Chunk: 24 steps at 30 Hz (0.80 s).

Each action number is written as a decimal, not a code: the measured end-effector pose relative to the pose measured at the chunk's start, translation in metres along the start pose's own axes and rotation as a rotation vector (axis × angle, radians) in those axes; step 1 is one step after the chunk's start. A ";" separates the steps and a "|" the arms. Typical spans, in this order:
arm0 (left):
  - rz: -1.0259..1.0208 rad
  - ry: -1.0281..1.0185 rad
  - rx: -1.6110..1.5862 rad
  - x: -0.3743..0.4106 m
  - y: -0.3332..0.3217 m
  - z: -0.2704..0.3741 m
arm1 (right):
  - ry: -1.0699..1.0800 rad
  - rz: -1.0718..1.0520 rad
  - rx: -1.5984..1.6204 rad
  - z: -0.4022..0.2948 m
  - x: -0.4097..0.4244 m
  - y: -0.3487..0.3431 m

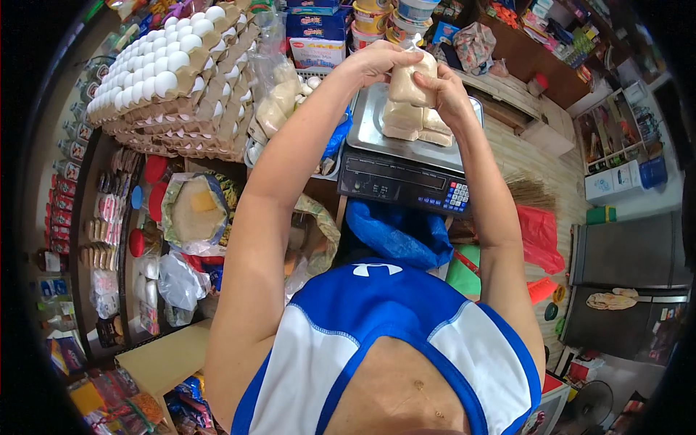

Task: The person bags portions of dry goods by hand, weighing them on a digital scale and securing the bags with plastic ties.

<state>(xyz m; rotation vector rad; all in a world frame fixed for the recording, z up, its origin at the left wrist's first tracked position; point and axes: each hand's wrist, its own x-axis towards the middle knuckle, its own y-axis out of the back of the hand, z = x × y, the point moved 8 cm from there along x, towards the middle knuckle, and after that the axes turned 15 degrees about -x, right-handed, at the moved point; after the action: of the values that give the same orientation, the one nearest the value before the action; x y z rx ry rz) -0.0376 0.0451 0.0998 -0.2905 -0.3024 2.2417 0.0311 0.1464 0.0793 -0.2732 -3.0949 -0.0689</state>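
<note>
Both my hands hold one clear plastic bag of pale, grainy contents (409,84) above a digital weighing scale. My left hand (380,60) is at the bag's upper left, its fingers by the twisted top. My right hand (446,89) grips the bag's right side, thumb across the front. Several similar filled bags (402,119) are stacked on the scale's metal pan (370,128), below the held one. The scale's black front panel (402,179) has a keypad at its right. My fingers behind the held bag are partly hidden.
Stacked trays of white eggs (163,65) stand at the left, beside more bagged goods (277,103). Plastic tubs (372,22) and boxes (317,51) are behind the scale. An open blue sack (402,231) lies below it. An open sack of grain (193,209) stands lower left.
</note>
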 end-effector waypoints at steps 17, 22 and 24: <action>-0.040 0.047 0.052 0.003 0.010 -0.035 | -0.171 0.087 0.012 0.033 0.021 0.015; 0.018 0.040 0.152 0.011 0.016 -0.042 | -0.212 0.089 -0.121 0.033 0.027 0.023; 0.007 0.050 -0.014 0.012 0.013 -0.051 | -0.151 0.148 -0.181 0.032 0.031 0.026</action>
<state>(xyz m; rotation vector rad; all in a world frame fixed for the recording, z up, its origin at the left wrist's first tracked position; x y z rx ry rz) -0.0393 0.0523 0.0461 -0.3548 -0.2909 2.2366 0.0040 0.1786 0.0491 -0.5373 -3.2085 -0.3411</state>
